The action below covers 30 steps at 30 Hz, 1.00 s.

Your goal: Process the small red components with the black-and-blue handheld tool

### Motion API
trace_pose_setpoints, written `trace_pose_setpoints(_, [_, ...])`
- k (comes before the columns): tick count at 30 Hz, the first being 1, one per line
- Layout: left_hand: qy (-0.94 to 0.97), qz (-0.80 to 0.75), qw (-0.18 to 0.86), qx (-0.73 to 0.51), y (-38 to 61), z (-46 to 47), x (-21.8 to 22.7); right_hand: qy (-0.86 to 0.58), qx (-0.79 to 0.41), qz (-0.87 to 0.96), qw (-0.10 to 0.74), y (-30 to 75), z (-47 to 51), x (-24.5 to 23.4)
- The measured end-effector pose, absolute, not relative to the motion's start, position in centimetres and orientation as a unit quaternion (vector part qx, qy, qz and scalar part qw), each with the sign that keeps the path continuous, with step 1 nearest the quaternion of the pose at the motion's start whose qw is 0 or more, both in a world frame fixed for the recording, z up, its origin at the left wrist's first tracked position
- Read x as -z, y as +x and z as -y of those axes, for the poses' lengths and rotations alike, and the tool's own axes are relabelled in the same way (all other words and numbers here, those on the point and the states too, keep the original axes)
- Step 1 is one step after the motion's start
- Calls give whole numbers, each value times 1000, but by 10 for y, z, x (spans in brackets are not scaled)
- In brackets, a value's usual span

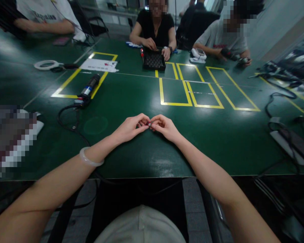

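My left hand (134, 127) and my right hand (165, 127) meet over the near half of the green table (131, 158). Between their fingertips is a tiny dark part (149, 124) with a reddish and a silvery spot, pinched from both sides. Its exact kind is too small to make out. Both hands have thumb and fingers closed on it, and the fingers cover much of it. A pale bangle (87, 158) circles my left wrist.
Yellow tape outlines (176, 104) mark the table. A black cylindrical tool (90, 86) with a cable lies to the left, near a white sheet (98, 65) and a ring magnifier (47, 64). Across, a person handles a black tray (154, 67). Cables (271, 101) lie at right.
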<state>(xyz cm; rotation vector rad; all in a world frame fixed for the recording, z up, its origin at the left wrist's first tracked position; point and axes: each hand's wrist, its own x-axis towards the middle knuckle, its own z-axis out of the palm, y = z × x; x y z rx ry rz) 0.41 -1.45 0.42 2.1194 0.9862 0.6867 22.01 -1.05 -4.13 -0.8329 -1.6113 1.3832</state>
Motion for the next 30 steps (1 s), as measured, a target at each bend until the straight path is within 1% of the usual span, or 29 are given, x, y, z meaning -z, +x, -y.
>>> trace_pose_setpoints(7, [809, -390, 352, -262, 2, 11, -1, -334, -514, 668, 422, 219, 13, 42])
trace_pose_setpoints(19, [815, -386, 365, -231, -1, 9, 5, -369, -450, 718, 381, 222, 14, 36])
trace_pose_setpoints(23, [821, -382, 361, -224, -4, 5, 4, -377, -439, 719, 385, 223, 14, 37])
trace_pose_setpoints(27, [822, -419, 302, -238, -19, -9, 1, -389, -450, 704, 388, 225, 12, 39])
trace_pose_setpoints(30, [814, -482, 204, -252, -47, -27, -2, -388, -452, 704, 386, 226, 12, 40])
